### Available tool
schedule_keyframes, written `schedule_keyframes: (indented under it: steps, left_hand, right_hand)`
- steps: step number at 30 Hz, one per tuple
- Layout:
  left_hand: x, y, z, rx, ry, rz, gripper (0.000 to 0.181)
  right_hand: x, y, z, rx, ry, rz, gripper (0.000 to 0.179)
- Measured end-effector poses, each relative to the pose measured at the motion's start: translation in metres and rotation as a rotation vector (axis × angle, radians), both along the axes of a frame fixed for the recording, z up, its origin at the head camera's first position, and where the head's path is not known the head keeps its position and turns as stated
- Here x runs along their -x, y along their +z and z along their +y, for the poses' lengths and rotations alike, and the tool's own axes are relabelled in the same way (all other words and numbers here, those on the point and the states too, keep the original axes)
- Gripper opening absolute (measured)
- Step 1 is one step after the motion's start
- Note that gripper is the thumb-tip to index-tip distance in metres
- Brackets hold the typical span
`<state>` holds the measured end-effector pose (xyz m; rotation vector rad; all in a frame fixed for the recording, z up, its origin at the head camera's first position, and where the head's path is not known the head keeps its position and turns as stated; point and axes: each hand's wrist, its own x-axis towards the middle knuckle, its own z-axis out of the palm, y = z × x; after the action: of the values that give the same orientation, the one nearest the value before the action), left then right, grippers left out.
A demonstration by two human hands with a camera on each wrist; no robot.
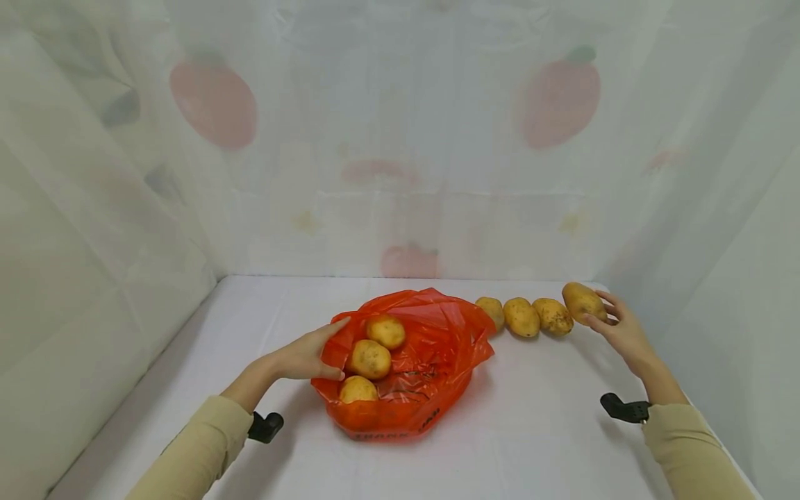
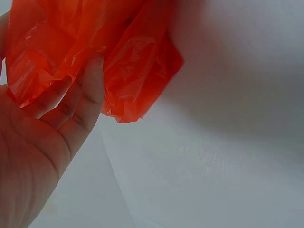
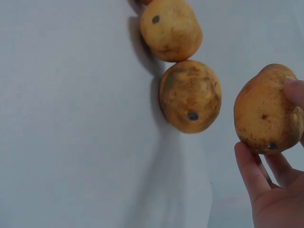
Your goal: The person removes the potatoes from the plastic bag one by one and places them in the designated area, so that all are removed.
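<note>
A red plastic bag (image 1: pixel 431 417) lies spread on the white table with its mouth turned upward. Inside its left side show three potatoes, the middle one (image 1: pixel 370 359) between the other two. My left hand (image 1: pixel 306 355) holds the bag's left edge, its thumb and index finger spread along the rim; in the left wrist view, fingers (image 2: pixel 88 102) bend against the red film. At the far right, my right hand (image 1: pixel 628 337) grips a potato (image 1: pixel 582 303) between thumb and fingers. The right wrist view shows this potato (image 3: pixel 266 111) raised beside the row.
Three potatoes stand in a row right of the bag: one (image 1: pixel 490 312) partly behind the bag's edge, a middle one (image 1: pixel 521 317), and a dirt-marked one (image 1: pixel 553 317). White sheeting with faded fruit prints (image 1: pixel 561 103) hangs behind the table (image 1: pixel 531 430) and along both sides.
</note>
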<state>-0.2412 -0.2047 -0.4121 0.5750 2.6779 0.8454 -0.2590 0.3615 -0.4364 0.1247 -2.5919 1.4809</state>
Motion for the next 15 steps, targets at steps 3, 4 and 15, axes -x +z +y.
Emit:
schedule_keyframes:
  steps: [3, 4, 15]
  left_hand:
    - [0.0, 0.0, 0.0, 0.002, 0.008, -0.009, 0.095]
    - [0.0, 0.0, 0.0, 0.001, 0.01, -0.01, 0.095]
    - [0.0, -0.001, 0.001, 0.005, 0.006, 0.0, 0.095]
  right_hand:
    - [0.0, -0.005, 0.004, 0.012, -0.03, -0.011, 0.072]
    - [0.001, -0.007, 0.005, 0.017, -0.041, -0.013, 0.072]
    - [0.003, -0.026, 0.015, 0.003, -0.117, -0.044, 0.075]
